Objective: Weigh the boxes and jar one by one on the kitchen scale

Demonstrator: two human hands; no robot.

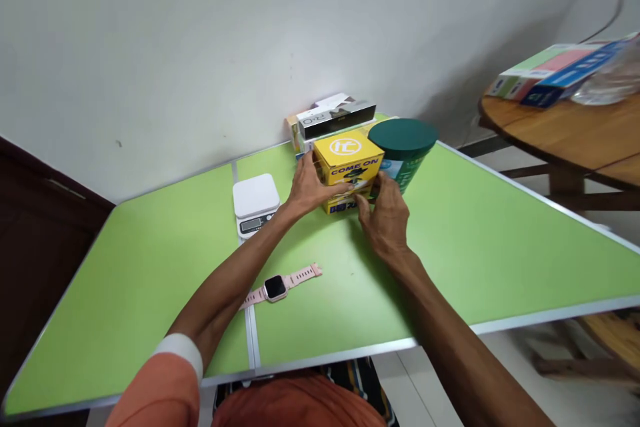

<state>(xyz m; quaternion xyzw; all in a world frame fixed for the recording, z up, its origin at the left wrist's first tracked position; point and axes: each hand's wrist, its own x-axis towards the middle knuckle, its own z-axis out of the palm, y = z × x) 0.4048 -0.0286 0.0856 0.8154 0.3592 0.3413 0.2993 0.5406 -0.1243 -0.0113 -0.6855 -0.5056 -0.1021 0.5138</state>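
Note:
Both my hands are on a yellow cardboard box [345, 145] printed "COME ON", near the back of the green table [165, 293]. My left hand [311, 185] grips its left side, fingers behind the edge and thumb across the front. Against the lower right corner presses my right hand [384, 213], its fingers partly hidden between the box and a green tub [404, 137]. The tub stands right beside the box. A white digital kitchen scale [257, 199] lies left of my left hand. Closer to me, a pink smartwatch [275, 287] rests flat, its strap stretched out and partly behind my left forearm.
Several boxes, one a black and silver box [337, 121], are stacked behind the yellow box by the wall [200, 47]. To the right stands a round wooden table [575, 137] with flat colourful boxes [555, 73] and a clear plastic item [607, 83]. A metal seam crosses the green table.

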